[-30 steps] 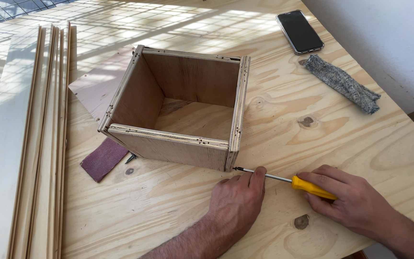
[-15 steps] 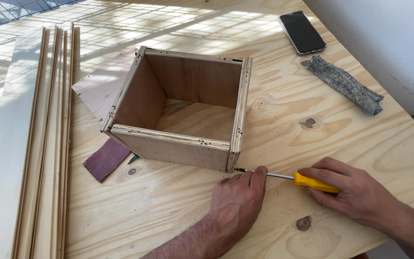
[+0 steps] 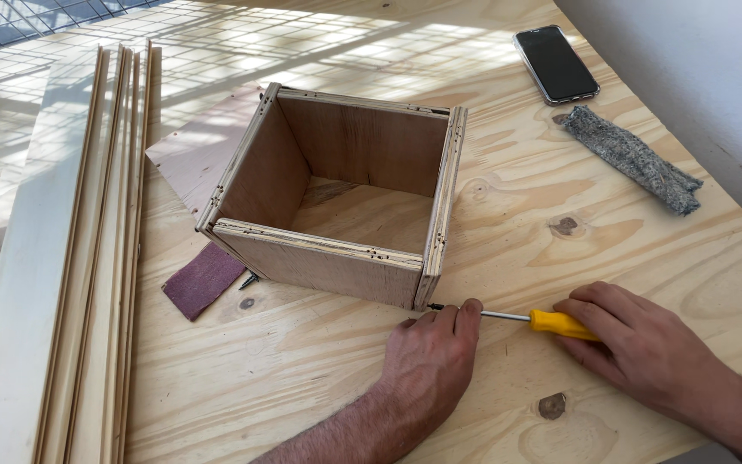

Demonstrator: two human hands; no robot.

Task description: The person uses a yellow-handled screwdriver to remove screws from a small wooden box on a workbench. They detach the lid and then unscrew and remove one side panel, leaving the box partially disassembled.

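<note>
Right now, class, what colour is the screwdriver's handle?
Yellow; the screwdriver's handle shows best in the head view.

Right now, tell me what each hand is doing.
Left hand: flat on the table, fingertips steadying the screwdriver shaft by the box corner.
Right hand: closed on the screwdriver's yellow handle.

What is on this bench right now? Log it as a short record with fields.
Surface: plywood table
Centre: open plywood box
Right hand: grip on yellow-handled screwdriver, lying flat, tip at box's near right corner
Left hand: flat on table, fingertips at screwdriver shaft
Left side: wood strips, sandpaper piece
Far right: phone, grey cloth
</note>
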